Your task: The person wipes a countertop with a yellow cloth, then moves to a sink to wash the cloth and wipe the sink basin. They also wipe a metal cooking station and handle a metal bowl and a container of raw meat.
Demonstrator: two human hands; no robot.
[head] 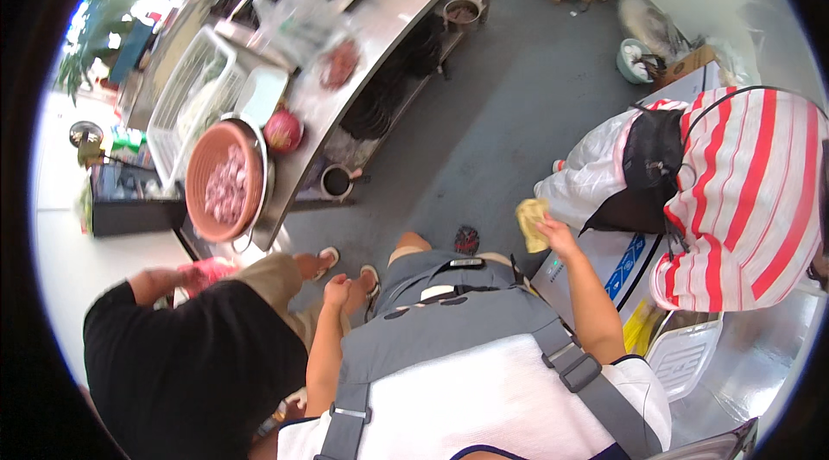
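Note:
My right hand (556, 234) is closed around one edge of a crumpled yellow cloth (532, 225), held out over the floor. At my left side, my left hand (337, 290) hangs with its fingers curled; nothing shows in it. Ahead on the left, an orange-brown ribbed bowl (197, 175) with pieces of raw pink meat (227, 189) stands tilted in view at the end of a steel counter (314, 107). A red onion (283, 131) sits beside it. Farther along the counter lies a blurred lump of raw meat (338, 63) near a clear plastic bag (295, 19).
A person in a black shirt (194, 356) stands close on my left. Another in a red-and-white striped top (745, 201) bends at my right, beside a white box-like unit (602, 265). A white plastic basket (194, 97) rests on the counter. A green bowl (628, 65) stands by the wall.

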